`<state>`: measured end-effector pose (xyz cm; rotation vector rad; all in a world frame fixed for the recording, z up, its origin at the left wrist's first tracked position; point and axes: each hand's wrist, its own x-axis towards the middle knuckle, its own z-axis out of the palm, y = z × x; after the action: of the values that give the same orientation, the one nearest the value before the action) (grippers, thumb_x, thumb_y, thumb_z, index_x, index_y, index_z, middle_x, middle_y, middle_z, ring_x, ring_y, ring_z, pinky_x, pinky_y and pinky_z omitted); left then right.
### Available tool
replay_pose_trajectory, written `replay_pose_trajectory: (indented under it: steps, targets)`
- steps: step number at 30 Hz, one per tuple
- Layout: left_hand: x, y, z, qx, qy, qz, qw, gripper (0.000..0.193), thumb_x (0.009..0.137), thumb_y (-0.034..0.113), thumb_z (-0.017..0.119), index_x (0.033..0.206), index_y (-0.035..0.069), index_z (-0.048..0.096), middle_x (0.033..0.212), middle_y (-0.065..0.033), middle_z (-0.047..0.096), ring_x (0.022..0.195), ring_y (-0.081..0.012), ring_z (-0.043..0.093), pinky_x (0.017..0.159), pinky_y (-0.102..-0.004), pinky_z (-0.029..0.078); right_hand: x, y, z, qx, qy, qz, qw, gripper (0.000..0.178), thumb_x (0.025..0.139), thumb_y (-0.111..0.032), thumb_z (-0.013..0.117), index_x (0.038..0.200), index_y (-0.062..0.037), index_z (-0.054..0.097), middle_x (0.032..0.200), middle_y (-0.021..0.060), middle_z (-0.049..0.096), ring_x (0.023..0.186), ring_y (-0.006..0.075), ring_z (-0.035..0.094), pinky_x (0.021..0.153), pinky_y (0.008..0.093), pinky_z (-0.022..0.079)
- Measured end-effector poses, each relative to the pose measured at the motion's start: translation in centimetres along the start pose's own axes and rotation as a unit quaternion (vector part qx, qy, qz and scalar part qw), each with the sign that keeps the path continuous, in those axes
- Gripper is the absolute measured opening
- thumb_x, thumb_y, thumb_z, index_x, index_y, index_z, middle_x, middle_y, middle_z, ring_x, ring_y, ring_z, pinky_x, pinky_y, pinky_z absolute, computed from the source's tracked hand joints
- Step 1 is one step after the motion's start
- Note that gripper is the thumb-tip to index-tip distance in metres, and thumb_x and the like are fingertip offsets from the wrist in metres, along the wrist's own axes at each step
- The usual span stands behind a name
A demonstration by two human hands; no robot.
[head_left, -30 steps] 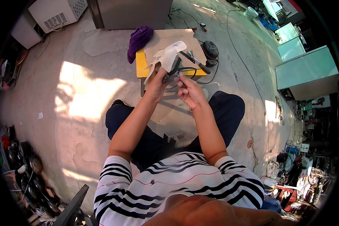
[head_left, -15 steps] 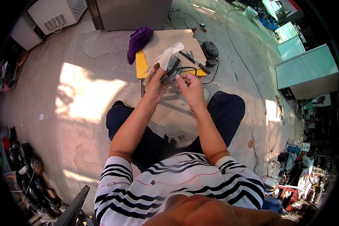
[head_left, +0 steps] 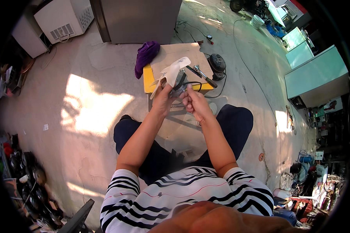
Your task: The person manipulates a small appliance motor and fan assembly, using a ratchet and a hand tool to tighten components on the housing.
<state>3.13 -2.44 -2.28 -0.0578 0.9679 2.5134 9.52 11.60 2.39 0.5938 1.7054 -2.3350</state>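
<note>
My left hand (head_left: 163, 100) is closed round a small fan motor (head_left: 178, 83) with white plastic blades (head_left: 175, 69), held above the near edge of a low yellow table (head_left: 148, 77). A black cable loops out from the motor's right side. Just right of it, my right hand (head_left: 197, 104) has its fingers curled and its thumb pointing up at the motor. Whatever is pinched there is too small to make out. Beyond the hands, a socket wrench (head_left: 204, 75) with a black handle and a dark bar (head_left: 193, 71) lie on cardboard (head_left: 179, 50).
A purple cloth (head_left: 147, 58) hangs over the table's left corner. Against its right side stands a black round device (head_left: 217, 63) with a cord. A grey cabinet (head_left: 140, 21) rises behind, a white appliance (head_left: 64, 21) at far left. Dark parts (head_left: 29, 174) are heaped lower left.
My right hand has turned, its thumb now raised and its curled fingers a little below the motor. The left hand keeps its hold on the fan motor. The whole view has shifted slightly.
</note>
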Motion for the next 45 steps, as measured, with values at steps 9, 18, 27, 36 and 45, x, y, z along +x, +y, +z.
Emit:
replay_pose_trajectory:
  steps: [9,18,27,36,45]
  targets:
    - [0.1,0.0,-0.3,0.015,-0.003,-0.001,1.000,0.062,0.088,0.030,0.073,0.139,0.019,0.040,0.127,-0.0015,0.054,0.116,-0.0177,0.054,0.096,-0.0452,0.046,0.0,-0.4,0.5,0.100,-0.005,0.072,0.992,0.028,0.096,-0.035,0.066,0.091,-0.0075,0.063,0.069,-0.0066,0.053,0.052,0.0001,0.042,0.045,0.0133,0.034]
    - [-0.1,0.1,0.1,0.006,-0.003,0.018,1.000,0.058,0.088,0.029,0.073,0.137,0.017,0.043,0.126,-0.0028,0.054,0.119,-0.0194,0.051,0.097,-0.0473,0.043,-0.6,1.3,1.8,-0.349,0.163,-0.321,0.865,0.022,0.090,-0.023,0.072,0.091,-0.0022,0.065,0.069,0.0047,0.066,0.059,0.0115,0.061,0.055,0.0287,0.049]
    - [-0.5,0.6,0.6,0.041,-0.012,0.026,0.999,0.056,0.089,0.028,0.071,0.136,0.013,0.043,0.126,-0.0053,0.055,0.116,-0.0196,0.054,0.096,-0.0439,0.046,-0.2,0.5,0.9,0.034,0.008,-0.012,0.999,0.035,0.099,-0.038,0.061,0.087,-0.0054,0.063,0.067,-0.0015,0.058,0.053,0.0041,0.047,0.046,0.0195,0.036]
    - [-0.3,0.3,0.0,0.053,0.004,0.043,0.998,0.057,0.089,0.027,0.071,0.136,0.012,0.044,0.121,-0.0052,0.056,0.108,-0.0176,0.058,0.087,-0.0393,0.053,-0.1,0.8,0.7,0.038,-0.008,-0.010,0.999,0.031,0.099,-0.036,0.060,0.089,-0.0074,0.064,0.069,-0.0060,0.054,0.056,0.0009,0.043,0.046,0.0167,0.035]
    - [-0.5,0.4,0.3,0.059,0.005,0.020,0.998,0.057,0.088,0.026,0.071,0.136,0.014,0.044,0.121,-0.0031,0.056,0.110,-0.0162,0.057,0.085,-0.0382,0.051,-0.6,1.5,1.0,-0.265,0.091,-0.250,0.927,0.029,0.098,-0.028,0.062,0.084,-0.0034,0.065,0.069,0.0002,0.064,0.057,0.0070,0.054,0.051,0.0232,0.043]
